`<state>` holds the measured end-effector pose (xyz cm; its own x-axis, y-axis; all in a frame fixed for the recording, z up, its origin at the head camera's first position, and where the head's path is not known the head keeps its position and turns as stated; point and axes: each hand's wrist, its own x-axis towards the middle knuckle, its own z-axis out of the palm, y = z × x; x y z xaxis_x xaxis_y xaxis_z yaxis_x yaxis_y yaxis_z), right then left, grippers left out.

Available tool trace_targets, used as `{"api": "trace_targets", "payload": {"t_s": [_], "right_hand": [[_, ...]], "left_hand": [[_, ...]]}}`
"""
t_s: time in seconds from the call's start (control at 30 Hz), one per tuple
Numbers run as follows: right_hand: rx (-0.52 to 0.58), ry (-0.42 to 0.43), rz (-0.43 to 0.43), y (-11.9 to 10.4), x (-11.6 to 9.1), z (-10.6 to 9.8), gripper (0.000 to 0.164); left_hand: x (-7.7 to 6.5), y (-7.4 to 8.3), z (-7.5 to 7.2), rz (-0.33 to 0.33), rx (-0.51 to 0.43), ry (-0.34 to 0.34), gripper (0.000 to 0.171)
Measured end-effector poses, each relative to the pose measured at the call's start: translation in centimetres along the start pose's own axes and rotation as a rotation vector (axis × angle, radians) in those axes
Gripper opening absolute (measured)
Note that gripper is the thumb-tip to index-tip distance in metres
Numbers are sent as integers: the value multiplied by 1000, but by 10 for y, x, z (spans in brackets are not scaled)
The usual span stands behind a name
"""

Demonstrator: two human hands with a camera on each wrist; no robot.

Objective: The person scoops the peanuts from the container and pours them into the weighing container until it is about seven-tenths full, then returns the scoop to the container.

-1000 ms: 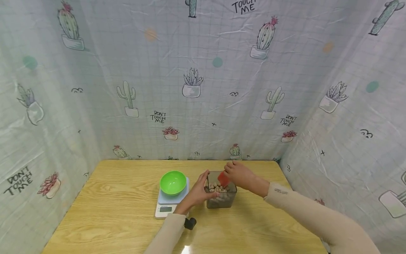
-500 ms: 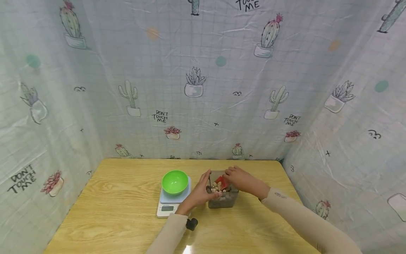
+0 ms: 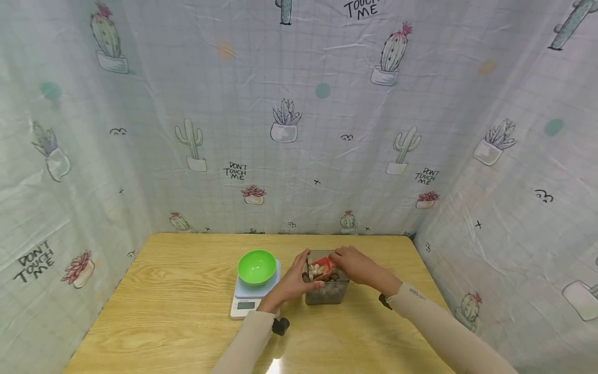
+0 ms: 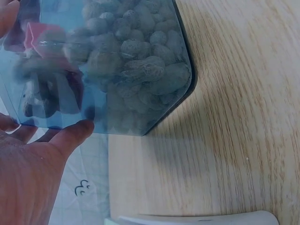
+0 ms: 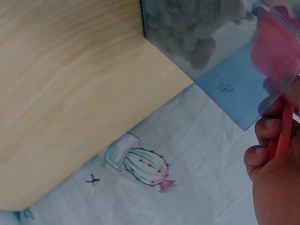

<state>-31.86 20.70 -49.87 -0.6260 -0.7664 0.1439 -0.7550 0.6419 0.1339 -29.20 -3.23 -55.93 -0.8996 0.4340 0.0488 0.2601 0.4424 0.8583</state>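
Note:
A see-through dark plastic bin (image 3: pixel 324 297) of unshelled peanuts (image 4: pixel 143 70) stands on the table. My left hand (image 3: pixel 295 281) holds its left side, thumb along the near wall and fingers at the rim. My right hand (image 3: pixel 357 266) grips the handle of a red scoop (image 3: pixel 326 263) over the bin's right side. Peanuts lie in the scoop, which is low inside the bin. Through the bin wall in the right wrist view, the scoop's bowl shows pink, its handle (image 5: pixel 283 133) between my fingers.
Left of the bin, a bright green bowl (image 3: pixel 257 268) sits on a kitchen scale (image 3: pixel 239 313) with a small display. The wooden table (image 3: pixel 177 291) backs onto a cactus-print curtain (image 3: pixel 224 104), which also hangs at both sides.
The scoop has tipped from steep to nearly level, and peanuts now show in it. My right hand has lowered slightly. My left hand keeps its hold on the bin.

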Motion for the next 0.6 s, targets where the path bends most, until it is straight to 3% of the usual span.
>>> {"api": "trace_targets", "payload": {"t_s": [0.43, 0.6], "right_hand": [[180, 117, 74, 4, -18, 6, 16], [243, 124, 131, 8, -27, 6, 18]], "left_hand": [[0, 2, 0, -9, -27, 15, 108], [1, 2, 0, -15, -8, 12, 107]]}}
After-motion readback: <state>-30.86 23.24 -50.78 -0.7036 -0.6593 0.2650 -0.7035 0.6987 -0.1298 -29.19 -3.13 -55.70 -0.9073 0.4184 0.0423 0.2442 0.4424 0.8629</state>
